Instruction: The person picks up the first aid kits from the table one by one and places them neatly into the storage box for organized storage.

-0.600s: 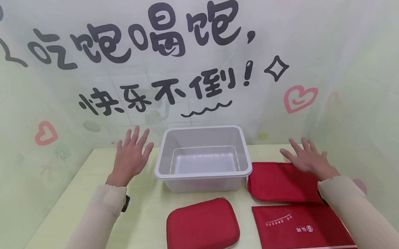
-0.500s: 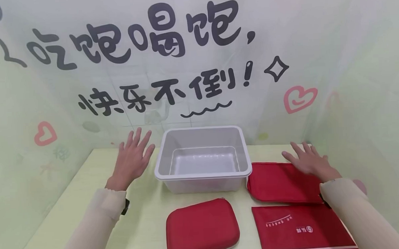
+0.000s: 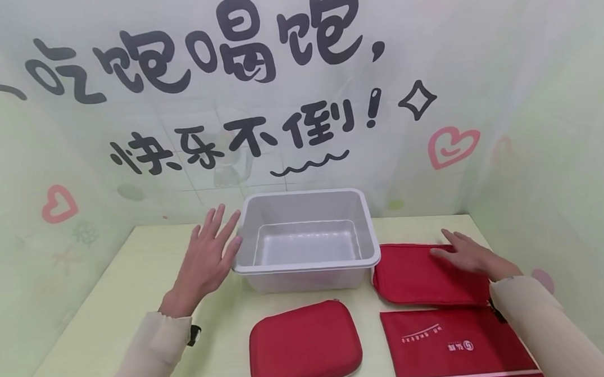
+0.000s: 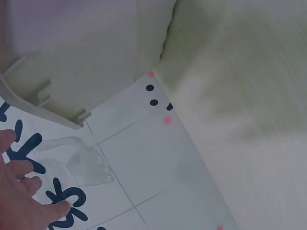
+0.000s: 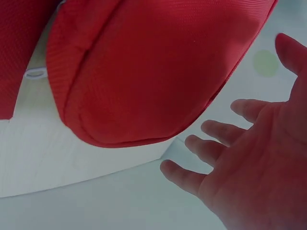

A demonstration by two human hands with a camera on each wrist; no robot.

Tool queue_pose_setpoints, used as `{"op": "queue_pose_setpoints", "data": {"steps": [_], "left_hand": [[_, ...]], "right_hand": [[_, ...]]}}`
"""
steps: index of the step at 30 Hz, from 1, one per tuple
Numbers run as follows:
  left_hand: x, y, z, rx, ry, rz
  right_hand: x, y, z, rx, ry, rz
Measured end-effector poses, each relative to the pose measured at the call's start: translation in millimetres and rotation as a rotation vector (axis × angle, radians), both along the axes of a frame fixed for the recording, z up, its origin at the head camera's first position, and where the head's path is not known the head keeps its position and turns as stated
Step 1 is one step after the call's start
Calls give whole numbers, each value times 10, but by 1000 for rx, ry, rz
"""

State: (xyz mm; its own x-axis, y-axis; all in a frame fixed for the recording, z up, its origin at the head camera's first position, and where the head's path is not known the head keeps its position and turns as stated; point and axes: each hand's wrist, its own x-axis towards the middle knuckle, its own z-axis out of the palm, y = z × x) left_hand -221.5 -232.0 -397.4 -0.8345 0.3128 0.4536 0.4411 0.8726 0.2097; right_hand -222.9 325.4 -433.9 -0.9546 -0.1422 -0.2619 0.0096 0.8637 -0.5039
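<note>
In the head view my left hand [image 3: 208,259] is beside the left wall of a pale grey plastic bin [image 3: 306,279], fingers extended and holding nothing. The left wrist view has the bin's outer wall and rim [image 4: 105,52] above that hand's fingers. On the right, my right hand [image 3: 471,255] is over the far right part of a red fabric pouch [image 3: 412,276], its fingers straight. Seen from the right wrist, the pouch's rounded end [image 5: 153,76] lies in front of the spread fingers. The bin's inside shows only its bare floor.
A red hard-shell zip case [image 3: 306,346] lies in front of the bin. Near the right forearm is a flat red folder-like pouch [image 3: 455,339] with white print. A printed curtain [image 3: 298,98] with lettering and hearts stands behind the pale table [image 3: 119,297].
My left hand has moved lower and right, closer to the bin. The right hand has come down over the red pouch and turned more sideways. The view has shifted slightly.
</note>
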Motion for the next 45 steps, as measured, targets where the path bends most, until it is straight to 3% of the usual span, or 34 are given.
{"op": "queue_pose_setpoints", "data": {"steps": [8,12,22,31,38,45], "left_hand": [[150,98,-152,-15,-9,-60],[244,138,-232,-21,23,-77],[339,192,-371,-75,155,-123],[345,178,-450,-126,374,-166],[362,227,-486,-98,557,-173],[406,307,-559,-33,606,-118]], "right_hand": [[-19,70,-93,-18,9,78],[-25,123,-107,0,6,96],[-46,195,-126,-16,-43,28],[-48,207,-178,-27,-32,-17],[-33,181,-175,-51,-25,-47],[-28,175,-173,-52,-32,-57]]}}
